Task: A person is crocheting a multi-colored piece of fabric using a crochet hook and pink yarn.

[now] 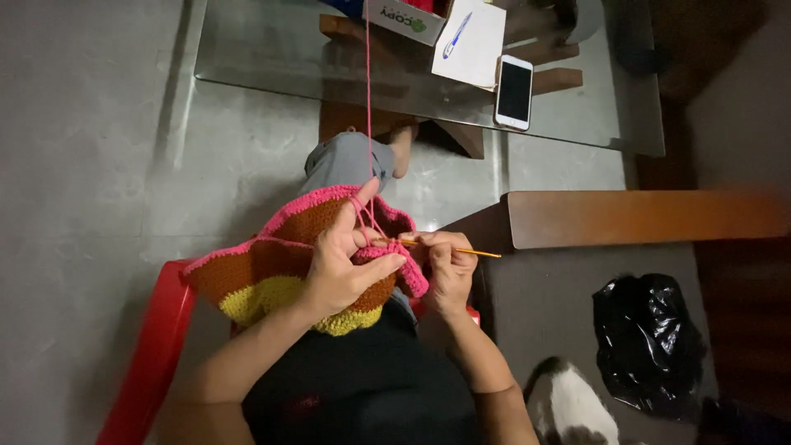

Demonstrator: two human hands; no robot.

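My left hand (342, 268) grips the pink edge of a ruffled crochet piece (264, 272) with pink, brown and yellow bands. Pink yarn (368, 99) loops over its raised index finger and runs up toward the glass table. My right hand (449, 268) pinches a thin yellow crochet hook (470, 251), whose tip points left into the pink edge between the two hands. The piece rests over my lap, above my black top.
A glass table (272, 58) ahead carries a white phone (515, 92), a paper with a blue pen (471, 37) and a box. I sit on a red plastic chair (152, 354). A wooden ledge (643, 216), black plastic bag (651, 338) and white-and-dark animal (568, 408) lie right.
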